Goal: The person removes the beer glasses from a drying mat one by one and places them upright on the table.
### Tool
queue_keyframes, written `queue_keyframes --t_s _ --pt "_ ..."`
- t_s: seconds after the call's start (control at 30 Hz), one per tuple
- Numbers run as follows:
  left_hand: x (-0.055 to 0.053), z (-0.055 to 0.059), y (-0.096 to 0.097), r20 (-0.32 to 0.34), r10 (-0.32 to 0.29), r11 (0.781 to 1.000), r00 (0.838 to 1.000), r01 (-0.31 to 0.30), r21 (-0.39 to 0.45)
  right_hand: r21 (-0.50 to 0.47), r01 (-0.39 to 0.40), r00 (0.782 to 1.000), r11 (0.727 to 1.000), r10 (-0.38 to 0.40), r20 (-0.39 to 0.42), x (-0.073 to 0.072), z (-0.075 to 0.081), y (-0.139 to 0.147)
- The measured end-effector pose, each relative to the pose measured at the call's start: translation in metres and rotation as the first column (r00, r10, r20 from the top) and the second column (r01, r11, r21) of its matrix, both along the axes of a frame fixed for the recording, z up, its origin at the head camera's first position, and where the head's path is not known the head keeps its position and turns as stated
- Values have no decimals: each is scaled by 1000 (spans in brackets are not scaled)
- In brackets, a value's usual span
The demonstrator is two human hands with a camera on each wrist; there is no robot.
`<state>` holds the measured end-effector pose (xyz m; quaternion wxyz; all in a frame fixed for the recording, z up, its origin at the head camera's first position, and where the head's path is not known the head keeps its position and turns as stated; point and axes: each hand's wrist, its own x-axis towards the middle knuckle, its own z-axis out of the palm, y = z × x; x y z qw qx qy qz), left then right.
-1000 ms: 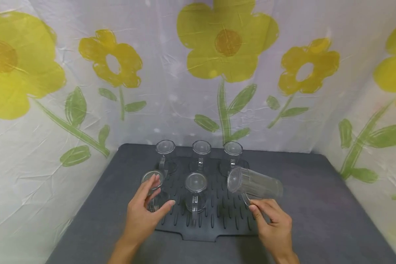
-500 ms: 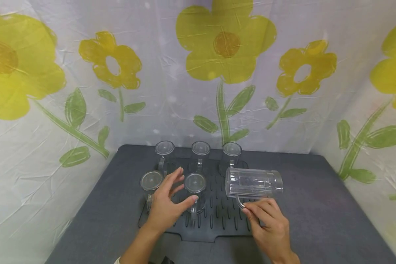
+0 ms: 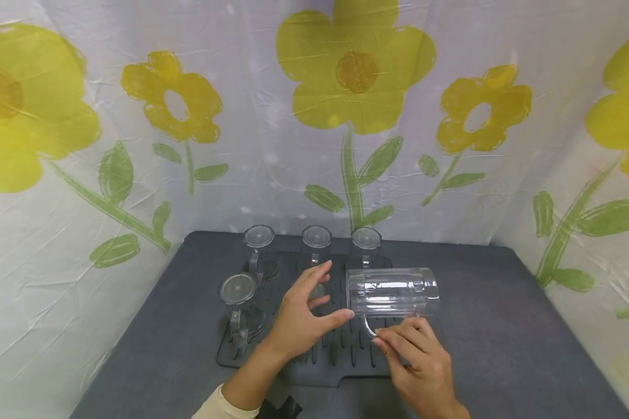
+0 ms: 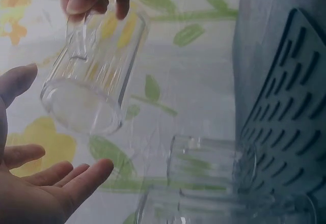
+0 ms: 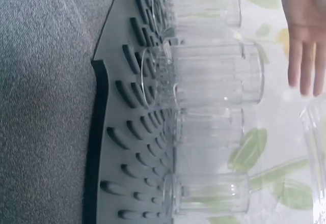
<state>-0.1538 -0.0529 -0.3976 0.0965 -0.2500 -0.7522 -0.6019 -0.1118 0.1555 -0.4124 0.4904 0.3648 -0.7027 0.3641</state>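
My right hand pinches the handle of a clear glass mug, which lies sideways in the air above the right part of a dark ridged drying mat. Thumb and fingers spread, my left hand is close to the mug's left end. In the left wrist view a gap shows between the left fingers and the held mug. One standing mug is mostly hidden behind the left hand in the head view; the right wrist view shows it as the nearest standing mug.
Three clear mugs, left, middle and right, stand along the mat's back. Another mug stands at its front left. Around the dark grey table hangs a flowered sheet.
The left hand has moved right, from the front left mug past the front middle one to the held mug. The right hand has levelled its mug and shifted slightly left.
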Motion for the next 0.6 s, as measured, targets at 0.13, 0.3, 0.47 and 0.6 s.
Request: queue_keyframes --t_s 0.13,0.3,0.47,0.6 --pt "-2 1 5 30 -38 999 999 37 21 17 -3 1000 1000 3 -15 2 2 -3" --pt "-3 1 8 73 -96 995 993 94 38 21 -17 1000 1000 17 -21 4 5 -6" --pt "-5 0 10 106 -131 991 986 127 39 22 -25 999 999 25 -21 6 6 -8" --pt "-6 -3 10 105 -124 991 987 118 60 21 -38 999 999 39 -16 8 11 -9"
